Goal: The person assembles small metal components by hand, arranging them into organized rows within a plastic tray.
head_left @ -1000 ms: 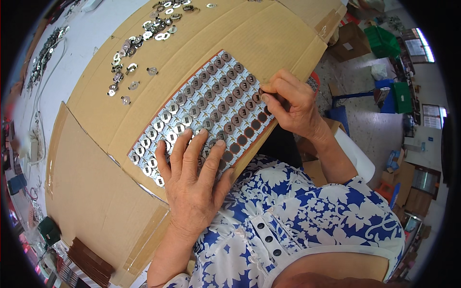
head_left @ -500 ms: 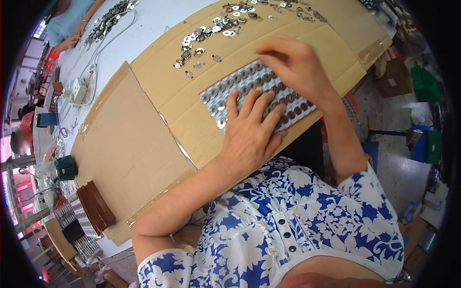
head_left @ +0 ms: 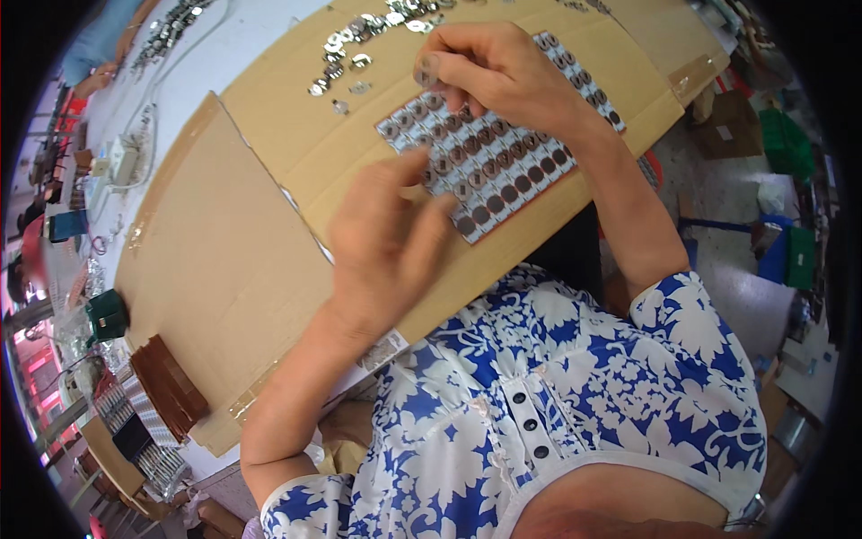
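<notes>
Head view: a round metal clip (head_left: 426,70) is pinched between thumb and index finger of the right hand (head_left: 507,79), above the far side of the circuit-board panel (head_left: 519,203). Near the panel's left end, the left hand (head_left: 373,238) is blurred, its thumb and index finger parted. The panel is laid on cardboard (head_left: 224,242), dark round pads (head_left: 509,193) exposed along its near edge. Beyond it, loose metal clips (head_left: 359,32) are scattered.
</notes>
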`<action>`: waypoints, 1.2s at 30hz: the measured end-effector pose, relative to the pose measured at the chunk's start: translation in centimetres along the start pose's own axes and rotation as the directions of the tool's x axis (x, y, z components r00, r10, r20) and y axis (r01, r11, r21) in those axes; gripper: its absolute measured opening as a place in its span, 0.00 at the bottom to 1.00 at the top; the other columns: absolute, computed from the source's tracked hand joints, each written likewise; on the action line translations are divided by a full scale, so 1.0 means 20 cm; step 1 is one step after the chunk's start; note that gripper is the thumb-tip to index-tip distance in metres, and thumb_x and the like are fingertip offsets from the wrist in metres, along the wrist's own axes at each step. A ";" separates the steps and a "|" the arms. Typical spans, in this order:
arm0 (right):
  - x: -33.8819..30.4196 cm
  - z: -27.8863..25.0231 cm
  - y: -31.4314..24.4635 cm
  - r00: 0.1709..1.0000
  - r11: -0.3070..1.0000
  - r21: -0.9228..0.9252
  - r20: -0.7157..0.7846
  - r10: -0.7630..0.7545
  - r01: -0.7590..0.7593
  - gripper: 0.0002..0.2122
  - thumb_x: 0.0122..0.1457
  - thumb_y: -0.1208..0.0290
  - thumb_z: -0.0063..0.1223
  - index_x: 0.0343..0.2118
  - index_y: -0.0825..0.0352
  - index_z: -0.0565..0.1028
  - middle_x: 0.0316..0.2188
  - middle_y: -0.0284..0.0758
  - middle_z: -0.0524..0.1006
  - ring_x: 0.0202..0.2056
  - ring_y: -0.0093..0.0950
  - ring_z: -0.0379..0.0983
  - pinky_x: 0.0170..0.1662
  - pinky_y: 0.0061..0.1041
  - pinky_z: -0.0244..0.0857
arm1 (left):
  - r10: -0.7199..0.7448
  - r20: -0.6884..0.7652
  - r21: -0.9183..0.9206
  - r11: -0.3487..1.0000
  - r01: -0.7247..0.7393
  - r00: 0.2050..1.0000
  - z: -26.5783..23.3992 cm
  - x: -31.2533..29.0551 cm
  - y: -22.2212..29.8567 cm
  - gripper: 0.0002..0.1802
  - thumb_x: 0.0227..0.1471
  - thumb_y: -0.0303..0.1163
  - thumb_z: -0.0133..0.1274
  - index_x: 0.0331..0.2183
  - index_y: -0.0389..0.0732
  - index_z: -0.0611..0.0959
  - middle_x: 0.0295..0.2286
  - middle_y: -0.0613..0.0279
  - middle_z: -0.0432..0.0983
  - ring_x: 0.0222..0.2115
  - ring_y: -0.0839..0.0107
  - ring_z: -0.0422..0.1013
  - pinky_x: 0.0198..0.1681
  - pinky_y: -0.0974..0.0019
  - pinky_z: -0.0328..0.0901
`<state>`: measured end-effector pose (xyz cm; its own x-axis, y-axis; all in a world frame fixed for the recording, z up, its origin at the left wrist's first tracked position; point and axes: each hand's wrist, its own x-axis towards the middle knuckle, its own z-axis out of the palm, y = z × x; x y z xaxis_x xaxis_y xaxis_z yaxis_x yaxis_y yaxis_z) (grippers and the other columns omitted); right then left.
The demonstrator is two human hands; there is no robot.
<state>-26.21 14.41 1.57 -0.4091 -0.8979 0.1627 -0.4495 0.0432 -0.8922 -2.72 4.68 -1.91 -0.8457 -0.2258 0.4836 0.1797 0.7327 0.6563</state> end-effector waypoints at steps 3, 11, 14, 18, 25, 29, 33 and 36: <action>-0.25 0.09 -0.11 0.996 0.986 0.154 0.066 0.053 -0.063 0.11 0.76 0.69 0.57 0.39 0.71 0.82 0.27 0.31 0.83 0.27 0.17 0.83 0.27 0.18 0.76 | -0.489 -0.047 -0.551 0.740 0.385 0.871 -0.01 0.05 0.00 0.21 0.62 0.22 0.69 0.56 0.35 0.87 0.42 0.56 0.87 0.44 0.66 0.84 0.45 0.66 0.78; -0.50 0.21 -0.02 0.902 0.344 0.870 0.218 0.372 -0.353 0.16 0.77 0.60 0.62 0.44 0.72 0.84 0.34 0.38 0.86 0.21 0.16 0.75 0.21 0.19 0.70 | -0.085 -0.031 -0.485 0.873 0.059 0.996 0.04 0.13 -0.05 0.18 0.64 0.15 0.65 0.54 0.35 0.89 0.36 0.60 0.83 0.35 0.75 0.83 0.39 0.71 0.77; -0.56 0.21 -0.02 0.845 0.125 0.901 0.331 0.419 -0.415 0.14 0.78 0.61 0.61 0.45 0.71 0.83 0.35 0.38 0.86 0.21 0.15 0.73 0.21 0.18 0.69 | -0.085 0.015 -0.487 0.870 0.082 0.996 0.04 0.11 -0.03 0.14 0.63 0.14 0.64 0.50 0.32 0.89 0.36 0.60 0.81 0.34 0.75 0.82 0.38 0.71 0.77; -0.64 0.22 -0.11 0.870 0.180 0.908 0.282 0.405 -0.379 0.11 0.77 0.65 0.62 0.46 0.70 0.83 0.34 0.37 0.85 0.23 0.15 0.75 0.22 0.18 0.69 | -0.095 0.064 -0.553 0.825 0.114 0.993 0.03 0.07 -0.03 0.08 0.62 0.16 0.66 0.43 0.32 0.88 0.35 0.61 0.81 0.32 0.77 0.80 0.35 0.71 0.75; -0.65 0.25 -0.06 0.917 0.798 0.512 -0.047 0.395 -0.318 0.04 0.73 0.78 0.62 0.46 0.71 0.82 0.32 0.31 0.83 0.27 0.14 0.76 0.25 0.20 0.68 | 0.102 0.136 -0.002 0.995 -0.102 0.985 -0.06 0.08 -0.15 0.17 0.54 0.23 0.71 0.47 0.39 0.89 0.41 0.59 0.83 0.44 0.59 0.82 0.47 0.56 0.77; -0.63 0.26 -0.09 0.937 0.937 0.023 -0.016 0.350 -0.350 0.04 0.67 0.85 0.60 0.42 0.71 0.81 0.32 0.35 0.83 0.29 0.20 0.80 0.32 0.25 0.70 | 0.256 0.185 0.166 0.943 -0.287 0.949 -0.05 0.08 -0.27 0.23 0.52 0.31 0.71 0.52 0.43 0.89 0.53 0.58 0.83 0.60 0.50 0.75 0.64 0.41 0.68; -0.60 0.26 -0.08 0.998 0.974 -0.220 0.000 0.063 -0.061 0.05 0.62 0.86 0.60 0.40 0.71 0.80 0.34 0.42 0.82 0.37 0.43 0.82 0.39 0.36 0.74 | 0.166 0.279 0.114 0.972 -0.204 0.946 -0.03 0.05 -0.29 0.26 0.54 0.33 0.72 0.56 0.45 0.89 0.61 0.55 0.80 0.66 0.48 0.71 0.71 0.37 0.60; -0.60 0.24 -0.07 0.997 0.974 -0.223 0.048 0.057 -0.044 0.05 0.62 0.85 0.61 0.39 0.71 0.81 0.33 0.41 0.81 0.36 0.41 0.82 0.39 0.36 0.74 | 0.143 0.278 0.116 0.977 -0.181 0.950 -0.02 0.06 -0.28 0.27 0.53 0.33 0.73 0.56 0.45 0.90 0.61 0.55 0.81 0.65 0.47 0.73 0.71 0.38 0.61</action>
<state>-16.82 22.98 -1.28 -0.3950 -0.9141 0.0914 -0.5966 0.1795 -0.7822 -4.48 0.02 -4.81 -0.9173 0.0690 0.3923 0.2705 0.8309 0.4863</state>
